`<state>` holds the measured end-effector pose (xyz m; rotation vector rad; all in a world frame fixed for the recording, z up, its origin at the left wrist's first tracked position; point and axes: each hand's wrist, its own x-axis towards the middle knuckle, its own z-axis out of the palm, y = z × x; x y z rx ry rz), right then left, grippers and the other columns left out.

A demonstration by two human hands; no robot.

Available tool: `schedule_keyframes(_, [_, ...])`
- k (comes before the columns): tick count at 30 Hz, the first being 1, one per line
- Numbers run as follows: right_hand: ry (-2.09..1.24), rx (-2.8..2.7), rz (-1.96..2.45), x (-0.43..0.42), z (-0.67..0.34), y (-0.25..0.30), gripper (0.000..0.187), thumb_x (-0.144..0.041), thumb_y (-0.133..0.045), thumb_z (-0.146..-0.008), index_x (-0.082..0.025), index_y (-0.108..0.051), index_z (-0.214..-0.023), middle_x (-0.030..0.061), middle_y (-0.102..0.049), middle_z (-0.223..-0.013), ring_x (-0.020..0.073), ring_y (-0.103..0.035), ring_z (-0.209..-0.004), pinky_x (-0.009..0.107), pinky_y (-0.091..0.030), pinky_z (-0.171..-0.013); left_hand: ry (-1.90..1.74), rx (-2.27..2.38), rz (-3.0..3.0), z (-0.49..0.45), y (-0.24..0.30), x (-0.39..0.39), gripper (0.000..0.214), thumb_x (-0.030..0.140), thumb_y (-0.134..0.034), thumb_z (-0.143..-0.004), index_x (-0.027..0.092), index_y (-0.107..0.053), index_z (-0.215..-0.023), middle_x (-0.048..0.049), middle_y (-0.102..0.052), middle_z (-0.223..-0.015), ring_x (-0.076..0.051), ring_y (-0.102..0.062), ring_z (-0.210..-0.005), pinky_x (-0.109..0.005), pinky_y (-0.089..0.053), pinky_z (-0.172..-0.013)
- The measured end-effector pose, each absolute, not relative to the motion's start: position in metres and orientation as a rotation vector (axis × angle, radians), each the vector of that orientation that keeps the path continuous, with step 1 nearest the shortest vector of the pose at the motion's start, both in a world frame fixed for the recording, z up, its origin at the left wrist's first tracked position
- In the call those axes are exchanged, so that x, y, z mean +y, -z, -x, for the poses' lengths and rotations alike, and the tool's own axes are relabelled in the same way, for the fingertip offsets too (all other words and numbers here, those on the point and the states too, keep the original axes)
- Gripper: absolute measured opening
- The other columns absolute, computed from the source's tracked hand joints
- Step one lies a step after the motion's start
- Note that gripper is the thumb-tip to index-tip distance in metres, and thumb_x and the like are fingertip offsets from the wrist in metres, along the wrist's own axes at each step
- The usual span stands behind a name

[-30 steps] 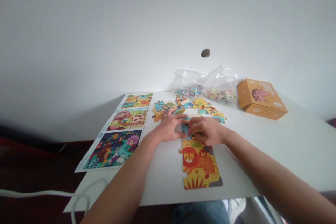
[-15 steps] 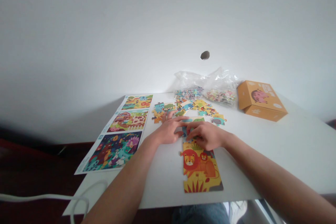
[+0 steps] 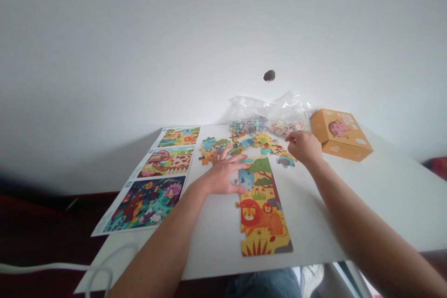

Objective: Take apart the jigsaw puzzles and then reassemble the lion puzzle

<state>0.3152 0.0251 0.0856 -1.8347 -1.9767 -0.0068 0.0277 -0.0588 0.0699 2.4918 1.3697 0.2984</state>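
Observation:
A partly joined jigsaw puzzle (image 3: 265, 216) with two lions, an elephant and trees lies upright before me as a tall strip. My left hand (image 3: 225, 174) is spread, its fingertips and thumb resting at the strip's upper left edge. Up and to the right, my right hand (image 3: 304, 149) is over the table with its fingers curled in. Whether anything is between those fingers is hidden. Just left of it lies a loose grey-and-teal puzzle piece (image 3: 286, 162). More loose puzzle pieces (image 3: 261, 139) are heaped beyond the strip, and several others (image 3: 208, 145) lie behind my left hand.
Clear bags of puzzle pieces (image 3: 247, 123) lean by the wall. An orange box (image 3: 342, 135) stands at the right back. On the left, a picture sheet (image 3: 146, 200) with three printed scenes overhangs the table edge. A white cable (image 3: 52, 267) runs at lower left.
My right hand has left the puzzle strip and moved up and right toward the loose pieces, uncovering the elephant and tree part. My left hand stays at the strip's left edge.

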Motion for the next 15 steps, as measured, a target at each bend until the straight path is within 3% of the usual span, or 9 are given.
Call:
schedule_keyframes(3, [-0.055, -2.103, 1.722, 0.021, -0.313, -0.088, 0.026, -0.016, -0.054, -0.076, -0.026, -0.075, -0.088, 0.0045, -0.073, -0.098, 0.0250, -0.066, -0.091, 0.031, -0.047, -0.073, -0.295, 1.373, -2.473, -0.027, -0.069, -0.059, 0.077, 0.065, -0.076, -0.062, 0.036, -0.059, -0.131, -0.0031, -0.045, -0.150, -0.044, -0.009, -0.146, -0.068, 0.001, -0.112])
schedule_keyframes(6, [-0.236, -2.405, 1.311, 0.012, -0.298, -0.083, 0.022, -0.028, -0.061, -0.082, -0.026, -0.073, -0.099, 0.0047, -0.069, -0.106, 0.0207, -0.064, -0.093, 0.029, -0.047, -0.081, -0.284, 1.367, -2.455, -0.027, -0.067, -0.057, 0.078, 0.066, -0.075, -0.063, 0.037, -0.057, -0.133, -0.0033, -0.043, -0.152, -0.044, -0.009, -0.147, -0.070, 0.003, -0.112])
schedule_keyframes(9, [-0.362, -2.608, 1.103, 0.005, -0.285, -0.075, 0.036, -0.043, -0.070, -0.079, -0.026, -0.070, -0.111, 0.0066, -0.064, -0.108, 0.0209, -0.062, -0.094, 0.030, -0.046, -0.083, -0.257, 1.365, -2.445, -0.027, -0.065, -0.056, 0.079, 0.067, -0.073, -0.064, 0.039, -0.054, -0.135, -0.0023, -0.041, -0.153, -0.044, -0.007, -0.147, -0.070, 0.006, -0.111])
schedule_keyframes(15, [-0.421, -2.610, 1.089, 0.010, -0.284, -0.067, 0.041, -0.046, -0.075, -0.076, -0.024, -0.070, -0.111, 0.0078, -0.061, -0.106, 0.0211, -0.061, -0.094, 0.031, -0.045, -0.084, -0.258, 1.350, -2.474, -0.029, -0.065, -0.056, 0.078, 0.067, -0.072, -0.066, 0.038, -0.054, -0.136, -0.0009, -0.041, -0.153, -0.045, -0.008, -0.146, -0.069, 0.004, -0.112])
